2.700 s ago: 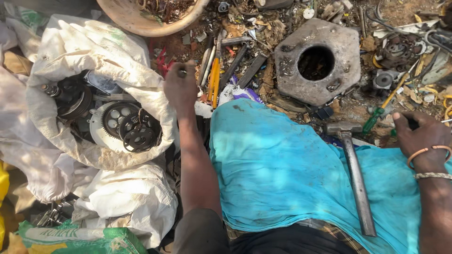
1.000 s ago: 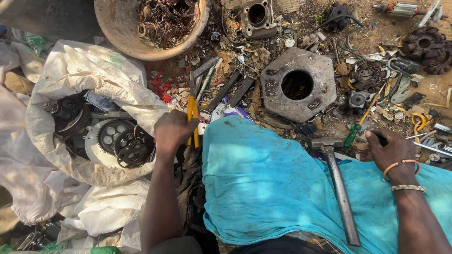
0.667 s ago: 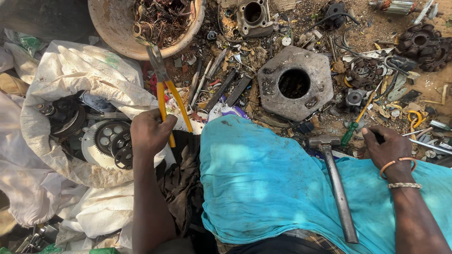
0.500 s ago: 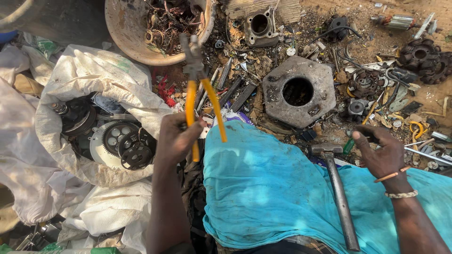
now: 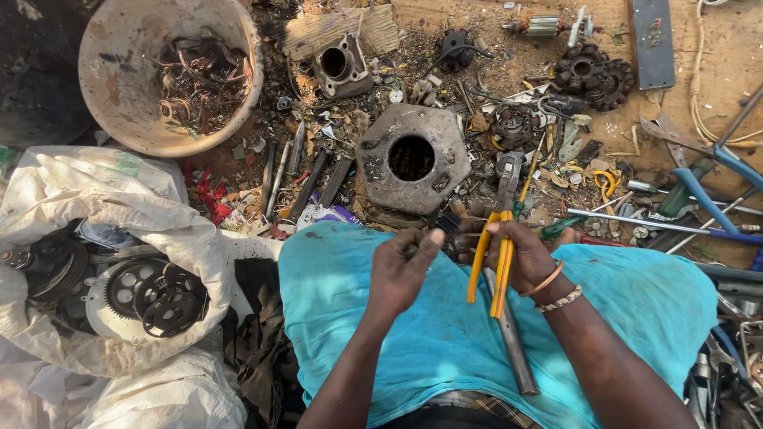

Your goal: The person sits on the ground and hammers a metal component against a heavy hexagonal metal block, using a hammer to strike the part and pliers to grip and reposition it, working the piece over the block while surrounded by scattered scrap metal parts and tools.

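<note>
My right hand (image 5: 526,260), with bangles at the wrist, grips yellow-handled pliers (image 5: 499,253) by the handles. Their grey jaws (image 5: 509,171) point away from me over the scrap. My left hand (image 5: 400,274) is close beside it with the fingers curled and the thumb raised. It seems to pinch a small dark part (image 5: 410,251). Both hands are above a teal cloth (image 5: 358,318) over my lap. A hammer's steel handle (image 5: 513,349) lies on the cloth under my right hand.
A hexagonal metal block with a round hole (image 5: 411,155) lies just beyond the cloth among loose scrap and tools. A tan bowl of wire scrap (image 5: 119,79) sits far left. White sacks (image 5: 95,199) hold gears (image 5: 151,295). Blue-handled tools (image 5: 707,202) lie at right.
My left hand lifted the yellow pliers from the scrap and brought them to the middle. They are now in my right hand, which left the hammer's head. The view shifted upward.
</note>
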